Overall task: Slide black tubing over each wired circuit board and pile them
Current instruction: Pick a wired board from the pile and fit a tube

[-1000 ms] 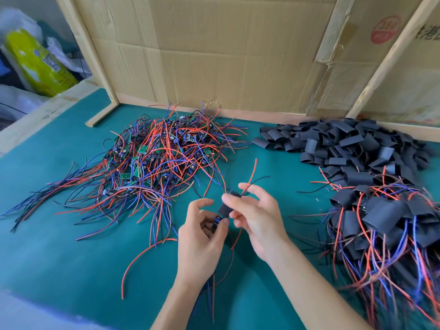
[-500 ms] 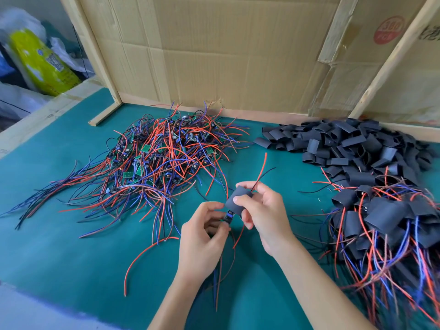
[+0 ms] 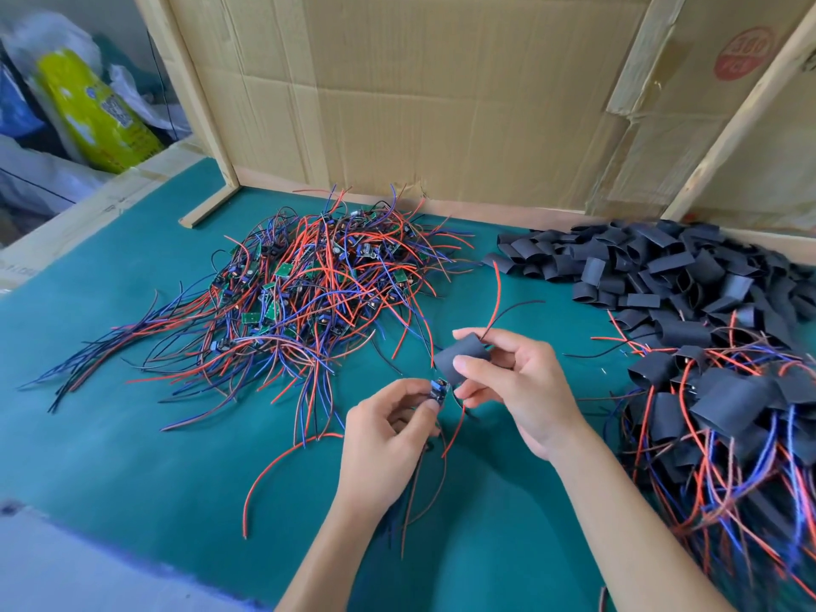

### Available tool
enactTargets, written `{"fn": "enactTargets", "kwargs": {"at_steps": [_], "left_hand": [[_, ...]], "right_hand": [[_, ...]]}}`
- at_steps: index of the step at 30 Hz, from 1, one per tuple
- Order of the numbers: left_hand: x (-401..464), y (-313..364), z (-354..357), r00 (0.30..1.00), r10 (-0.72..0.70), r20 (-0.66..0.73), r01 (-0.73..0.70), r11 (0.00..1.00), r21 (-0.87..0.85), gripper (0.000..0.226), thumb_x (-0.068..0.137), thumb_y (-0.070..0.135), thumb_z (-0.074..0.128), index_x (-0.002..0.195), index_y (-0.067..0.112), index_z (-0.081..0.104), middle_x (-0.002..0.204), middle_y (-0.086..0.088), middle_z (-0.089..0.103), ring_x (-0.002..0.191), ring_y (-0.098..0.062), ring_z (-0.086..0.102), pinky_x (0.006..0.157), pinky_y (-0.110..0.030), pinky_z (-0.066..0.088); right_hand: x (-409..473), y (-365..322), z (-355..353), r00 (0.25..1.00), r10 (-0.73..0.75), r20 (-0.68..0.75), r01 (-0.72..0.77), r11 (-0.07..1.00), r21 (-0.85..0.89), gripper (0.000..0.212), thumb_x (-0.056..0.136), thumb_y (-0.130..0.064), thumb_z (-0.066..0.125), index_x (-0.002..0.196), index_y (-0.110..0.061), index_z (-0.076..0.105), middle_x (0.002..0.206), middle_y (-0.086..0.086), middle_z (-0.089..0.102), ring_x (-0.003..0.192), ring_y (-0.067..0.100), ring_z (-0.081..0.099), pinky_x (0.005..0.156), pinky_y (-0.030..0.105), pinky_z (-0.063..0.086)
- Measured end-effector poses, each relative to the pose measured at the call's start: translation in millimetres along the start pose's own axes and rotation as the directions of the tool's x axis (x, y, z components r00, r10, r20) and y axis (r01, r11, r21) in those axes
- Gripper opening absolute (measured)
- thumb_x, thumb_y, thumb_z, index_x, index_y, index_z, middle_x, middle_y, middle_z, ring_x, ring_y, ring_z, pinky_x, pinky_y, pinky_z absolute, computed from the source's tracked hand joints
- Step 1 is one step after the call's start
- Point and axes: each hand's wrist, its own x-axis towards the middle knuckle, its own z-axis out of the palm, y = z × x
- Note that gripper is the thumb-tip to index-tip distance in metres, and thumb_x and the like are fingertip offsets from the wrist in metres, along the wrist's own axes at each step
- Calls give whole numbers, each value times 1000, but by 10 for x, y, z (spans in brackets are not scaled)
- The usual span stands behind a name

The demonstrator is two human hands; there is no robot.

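Over green mat, head view: left hand pinches board; right hand pinches sleeve, wires already through. Keep sleeve mouth open, board in line, draw down square. Finished pile right.

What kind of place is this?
Probably a small, makeshift electronics assembly bench: a heap of wired circuit boards, a pile of cut black tubing, and cardboard walls around a green table.
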Motion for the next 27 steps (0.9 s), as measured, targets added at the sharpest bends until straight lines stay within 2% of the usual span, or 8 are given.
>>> {"fn": "enactTargets", "kwargs": {"at_steps": [4,7,9,12,15,19,23,27], "left_hand": [[-5,27,-6,1000,8,2,-8,1000,-24,14,80,23,73,94,22,72,88,4,76,68,-32,67,68,-46,57],[-3,13,-9,1000,5,-2,-5,999,-39,10,84,16,77,90,20,70,89,2,76,71,-40,67,67,-51,56],[3,6,-15,1000,5,-2,-6,999,-36,17,89,5,77,91,20,72,89,1,76,73,-40,68,68,-48,57],[31,-20,-42,1000,12,2,-12,999,-45,20,89,-1,74,96,18,75,90,1,78,76,-22,72,73,-30,58],[50,-28,-71,1000,14,13,-13,996,-85,20,89,-4,73,97,14,77,91,0,79,81,-11,73,78,-18,55],[58,-31,-85,1000,17,17,-15,997,-77,24,88,-3,75,97,19,79,89,2,80,78,-6,71,76,-17,53],[63,-39,-99,999,26,33,-23,996,-86,26,88,-5,74,96,19,79,88,3,79,76,-5,69,75,-16,53],[66,-52,-95,999,14,37,-10,994,-112,24,87,-5,75,96,17,78,89,1,79,77,-6,70,75,-16,53]], "right_hand": [[-9,41,64,997,-19,-71,14,998,-64,38,75,-14,78,112,-20,75,58,9,65,46,21,60,45,27,48],[-17,30,73,1000,-25,-12,25,998,-52,35,74,-18,80,108,-21,76,58,12,65,49,22,61,46,29,49],[-13,4,22,999,-2,49,3,1000,-21,34,74,-19,83,108,-21,77,62,14,66,53,24,65,49,29,51],[-16,-16,-31,996,23,90,-22,1000,-14,37,74,-19,85,110,-16,76,66,14,68,57,24,68,51,28,53],[-18,5,-5,999,-4,47,5,1000,-22,20,79,-14,85,98,-15,78,67,15,70,54,23,66,48,26,51],[-6,61,57,999,-3,-41,3,1000,-3,12,88,-10,80,90,-2,71,65,14,69,46,19,59,43,24,45],[-8,57,71,996,-4,-89,5,1000,10,12,82,-19,86,80,-14,76,59,9,64,41,15,50,40,21,38],[-19,46,88,998,2,-66,-4,1000,-17,17,75,-26,87,88,-18,82,75,0,70,57,15,56,52,23,47]]}}
